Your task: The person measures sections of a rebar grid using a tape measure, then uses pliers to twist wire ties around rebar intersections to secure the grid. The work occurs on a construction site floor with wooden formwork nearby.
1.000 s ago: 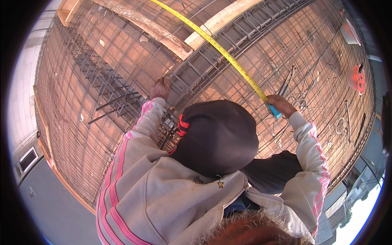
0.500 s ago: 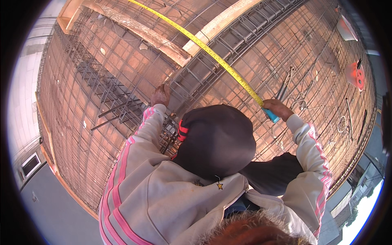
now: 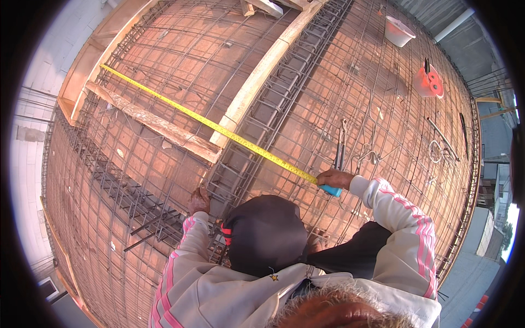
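A building site, seemingly a slab deck: rebar mesh (image 3: pixel 164 180), timber formwork (image 3: pixel 257 76), bucket (image 3: pixel 397 31).

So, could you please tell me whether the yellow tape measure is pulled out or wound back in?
Pulled out: the yellow tape measure runs from the right hand far across the rebar mesh to the wooden formwork edge.

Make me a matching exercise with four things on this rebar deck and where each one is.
Things:
1. tape measure
2. white bucket
3. left hand
4. right hand

Places:
A. top right, on the mesh
B. resting on the rebar
C. stretched across the deck
D. gripping the blue tape case

Pairs: 1-C, 2-A, 3-B, 4-D
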### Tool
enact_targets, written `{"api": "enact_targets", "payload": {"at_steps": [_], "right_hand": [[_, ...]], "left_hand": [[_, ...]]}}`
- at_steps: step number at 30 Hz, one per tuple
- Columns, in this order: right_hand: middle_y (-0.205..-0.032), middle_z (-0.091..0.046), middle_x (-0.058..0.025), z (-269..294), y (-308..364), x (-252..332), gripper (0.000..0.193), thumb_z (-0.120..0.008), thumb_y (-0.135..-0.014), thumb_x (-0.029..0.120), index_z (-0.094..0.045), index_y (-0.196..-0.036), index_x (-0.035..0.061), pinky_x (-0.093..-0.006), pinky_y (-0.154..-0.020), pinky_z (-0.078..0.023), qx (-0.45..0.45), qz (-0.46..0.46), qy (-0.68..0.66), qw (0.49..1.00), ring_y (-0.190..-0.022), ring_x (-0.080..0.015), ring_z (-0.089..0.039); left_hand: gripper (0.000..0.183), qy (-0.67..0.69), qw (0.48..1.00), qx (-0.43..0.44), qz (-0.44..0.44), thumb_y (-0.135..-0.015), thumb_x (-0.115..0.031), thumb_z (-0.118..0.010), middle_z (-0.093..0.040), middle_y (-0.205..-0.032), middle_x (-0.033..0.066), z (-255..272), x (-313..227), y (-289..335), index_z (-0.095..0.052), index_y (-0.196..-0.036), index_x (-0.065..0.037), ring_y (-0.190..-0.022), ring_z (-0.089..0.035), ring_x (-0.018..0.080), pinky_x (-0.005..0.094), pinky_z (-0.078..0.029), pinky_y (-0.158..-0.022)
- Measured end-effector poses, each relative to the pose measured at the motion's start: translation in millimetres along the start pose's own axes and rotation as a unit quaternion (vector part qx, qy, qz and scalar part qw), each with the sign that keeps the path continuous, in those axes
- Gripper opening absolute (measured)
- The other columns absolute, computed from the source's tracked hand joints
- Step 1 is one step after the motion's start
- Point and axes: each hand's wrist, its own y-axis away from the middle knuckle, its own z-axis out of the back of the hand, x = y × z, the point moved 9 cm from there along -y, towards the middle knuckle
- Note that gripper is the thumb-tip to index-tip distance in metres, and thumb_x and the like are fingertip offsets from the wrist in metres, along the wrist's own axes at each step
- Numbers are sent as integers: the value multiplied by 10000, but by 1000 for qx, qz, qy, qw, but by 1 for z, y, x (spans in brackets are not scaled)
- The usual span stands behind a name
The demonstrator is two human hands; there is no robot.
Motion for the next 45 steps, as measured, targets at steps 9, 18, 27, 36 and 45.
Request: {"api": "enact_targets", "payload": {"at_steps": [9, 18, 27, 36, 45], "right_hand": [[-1166, -659, -93, 3, 8, -5, 456, -566, -899, 420, -689, -1180, 83, -352, -944, -461, -5, -86, -26, 996, -1044, -240, -604], [-1159, -651, -95, 3, 4, -11, 456, -544, -902, 453, -691, -1149, 99, -387, -928, -451, 13, -96, -4, 995, -1027, -230, -581], [-1113, -666, -98, 9, 11, 3, 464, -566, -900, 469, -696, -1122, 84, -394, -924, -452, -29, -78, -8, 996, -1018, -236, -591], [-1147, -673, -90, 8, 6, -5, 499, -561, -908, 459, -686, -1216, 87, -365, -967, -437, -3, -93, 7, 996, -1033, -221, -595], [-904, -648, -86, 11, 9, 1, 412, -565, -908, 429, -674, -977, 38, -380, -814, -456, -33, -66, -33, 997, -850, -204, -581]], "left_hand": [[550, 17, 1000, -1, -22, -1015, -462, -378, -643, -1160, 255, -4, 2, -1, -595, -1244, -12, -1117, -586, 427, 505, -461, -958], [509, 21, 1000, -9, -14, -1016, -450, -371, -654, -1144, 234, -5, 3, -2, -607, -1203, -40, -1069, -615, 422, 521, -485, -924], [532, 29, 999, -20, 16, -1017, -477, -342, -671, -1091, 251, -2, 5, 0, -636, -1125, -48, -1029, -630, 457, 552, -494, -899], [527, 51, 997, -41, -30, -1018, -487, -341, -674, -1065, 241, -7, 8, -3, -639, -1107, -62, -987, -637, 450, 552, -497, -886], [489, 32, 997, -73, -25, -1026, -459, -348, -672, -1046, 242, -3, 5, 0, -639, -1072, -69, -969, -642, 451, 551, -501, -868]]}}
